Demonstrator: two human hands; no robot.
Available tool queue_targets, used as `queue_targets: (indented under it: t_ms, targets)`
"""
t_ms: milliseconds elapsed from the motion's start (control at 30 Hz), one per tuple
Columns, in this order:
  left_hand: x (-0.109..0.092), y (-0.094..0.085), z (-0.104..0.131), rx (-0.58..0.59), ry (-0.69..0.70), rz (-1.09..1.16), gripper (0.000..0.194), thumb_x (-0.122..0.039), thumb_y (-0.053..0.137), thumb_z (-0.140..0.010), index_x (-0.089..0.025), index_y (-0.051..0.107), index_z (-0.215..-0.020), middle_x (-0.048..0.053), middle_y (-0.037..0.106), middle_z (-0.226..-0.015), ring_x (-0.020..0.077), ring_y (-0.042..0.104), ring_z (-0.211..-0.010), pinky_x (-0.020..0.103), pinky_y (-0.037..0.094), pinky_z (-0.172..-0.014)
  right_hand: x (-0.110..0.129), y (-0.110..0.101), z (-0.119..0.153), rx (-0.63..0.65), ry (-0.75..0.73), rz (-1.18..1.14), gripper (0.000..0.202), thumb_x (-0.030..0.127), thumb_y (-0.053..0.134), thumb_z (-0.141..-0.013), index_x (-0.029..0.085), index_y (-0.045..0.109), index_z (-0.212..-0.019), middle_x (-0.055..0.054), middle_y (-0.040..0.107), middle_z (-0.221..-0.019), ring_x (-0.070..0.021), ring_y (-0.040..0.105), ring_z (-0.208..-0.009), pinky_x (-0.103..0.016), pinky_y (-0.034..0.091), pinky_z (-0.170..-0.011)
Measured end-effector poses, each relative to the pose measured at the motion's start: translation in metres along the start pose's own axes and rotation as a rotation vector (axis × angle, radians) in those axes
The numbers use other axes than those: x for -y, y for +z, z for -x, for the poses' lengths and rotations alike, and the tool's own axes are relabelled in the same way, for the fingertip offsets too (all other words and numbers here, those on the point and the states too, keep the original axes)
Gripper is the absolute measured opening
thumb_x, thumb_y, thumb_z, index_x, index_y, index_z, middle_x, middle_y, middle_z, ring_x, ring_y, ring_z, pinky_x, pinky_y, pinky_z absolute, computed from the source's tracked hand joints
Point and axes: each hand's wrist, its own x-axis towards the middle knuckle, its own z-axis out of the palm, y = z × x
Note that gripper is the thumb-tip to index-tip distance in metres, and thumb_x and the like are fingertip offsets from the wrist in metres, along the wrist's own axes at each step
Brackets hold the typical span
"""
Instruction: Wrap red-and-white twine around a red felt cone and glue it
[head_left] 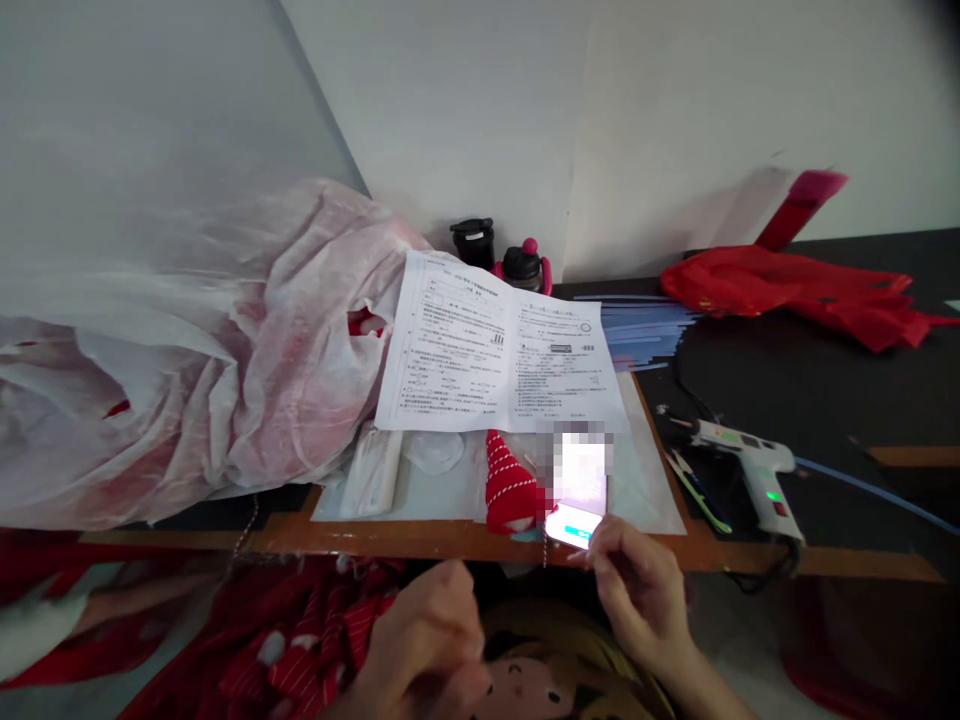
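Note:
My left hand is closed in a fist just in front of the table's edge; whatever it may hold is hidden. To its right, my right hand pinches with thumb and index finger at the lower corner of a lit smartphone, its screen partly pixelated. A small pale bit shows at those fingertips, too unclear to name. Beside the phone lies a red cone-shaped knitted hat with white stripes. A red-and-white string hangs over the edge near it. Behind them, a printed worksheet is spread out.
A big white plastic bag fills the left. At right are a hot glue gun, tweezers, glue sticks and red mesh fabric. Two bottles stand behind. Striped red pieces lie below, near another person's blurred arm.

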Motion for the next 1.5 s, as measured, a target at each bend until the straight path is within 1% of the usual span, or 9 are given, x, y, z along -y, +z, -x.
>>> queue_targets:
  t_ms: [133,267,367,533,833,1033,1233,1367,1500]
  targets:
    - [0.02,0.027,-0.004,-0.007,-0.092,0.032,0.052,-0.055,0.07,-0.087,-0.017,0.063,-0.122,0.008,0.066,-0.087,0.0169,0.062,-0.072,0.029,0.054,-0.062,0.01,0.008,0.0,0.262,0.155,-0.313,0.019,0.029,0.056,-0.097,0.02,0.062,-0.081,0.001,0.058,-0.069,-0.0117,0.05,-0.059,-0.023,0.038,-0.055]
    - [0.027,0.04,-0.007,0.121,-0.106,0.076,0.035,-0.037,0.072,-0.09,-0.017,0.065,-0.118,0.009,0.069,-0.094,0.0164,0.066,-0.083,0.025,0.056,-0.073,0.014,0.02,-0.001,0.314,0.283,-0.512,0.038,0.038,0.064,-0.094,0.019,0.048,-0.065,0.004,0.046,-0.062,-0.0104,0.038,-0.059,-0.023,0.032,-0.055]
    - [0.024,0.035,-0.006,0.115,-0.069,0.088,0.017,-0.019,0.061,-0.096,-0.015,0.065,-0.112,0.008,0.068,-0.09,0.0144,0.065,-0.081,0.022,0.055,-0.072,0.008,0.021,0.001,0.306,0.3,-0.515,0.041,0.038,0.069,-0.091,0.02,0.043,-0.064,0.006,0.04,-0.061,-0.0101,0.032,-0.059,-0.023,0.027,-0.053]
    - [0.025,0.028,-0.001,0.183,-0.012,-0.066,0.027,-0.004,0.052,-0.092,-0.009,0.062,-0.117,0.01,0.065,-0.091,0.0167,0.063,-0.084,0.025,0.054,-0.073,0.004,0.02,0.004,0.299,0.188,-0.34,0.042,0.038,0.062,-0.096,0.02,0.041,-0.064,0.005,0.04,-0.062,-0.0106,0.032,-0.06,-0.024,0.027,-0.054]
    - [0.026,0.028,0.001,0.209,0.032,-0.217,0.017,-0.003,0.044,-0.093,-0.016,0.053,-0.088,0.003,0.054,-0.072,0.0148,0.052,-0.068,0.026,0.042,-0.059,0.012,0.021,0.003,0.323,0.024,-0.125,0.039,0.029,0.055,-0.099,0.021,0.037,-0.065,0.005,0.041,-0.059,-0.0094,0.037,-0.057,-0.024,0.027,-0.055]
    - [0.024,0.013,0.001,0.062,-0.069,-0.239,0.021,0.0,0.041,-0.092,-0.018,0.049,-0.084,0.0,0.051,-0.071,0.0116,0.049,-0.064,0.025,0.038,-0.058,0.016,0.016,0.006,0.529,0.095,-0.238,0.041,0.037,0.052,-0.101,0.02,0.038,-0.066,0.005,0.041,-0.062,-0.0092,0.038,-0.058,-0.025,0.027,-0.056]
    - [0.027,0.01,0.001,0.037,-0.026,-0.212,0.029,-0.009,0.055,-0.094,-0.018,0.046,-0.069,-0.002,0.046,-0.061,0.0112,0.044,-0.059,0.025,0.035,-0.054,0.015,0.016,0.006,0.419,0.118,-0.243,0.027,0.034,0.053,-0.101,0.019,0.058,-0.078,0.003,0.055,-0.068,-0.0104,0.047,-0.063,-0.024,0.034,-0.061]
    - [0.026,0.016,-0.003,0.157,-0.082,-0.001,0.029,-0.041,0.065,-0.094,-0.015,0.068,-0.108,0.006,0.067,-0.082,0.0143,0.062,-0.07,0.024,0.049,-0.061,0.016,0.017,0.006,0.405,0.126,-0.303,0.038,0.04,0.055,-0.099,0.019,0.052,-0.068,0.004,0.048,-0.062,-0.0099,0.043,-0.06,-0.024,0.031,-0.058]
    - [0.024,0.02,-0.003,0.195,-0.085,0.135,0.024,-0.029,0.06,-0.097,-0.017,0.07,-0.116,0.01,0.071,-0.09,0.0157,0.068,-0.079,0.024,0.055,-0.067,0.016,0.02,0.005,0.452,0.189,-0.354,0.048,0.049,0.052,-0.1,0.019,0.043,-0.063,0.005,0.037,-0.06,-0.0097,0.035,-0.058,-0.025,0.027,-0.055]
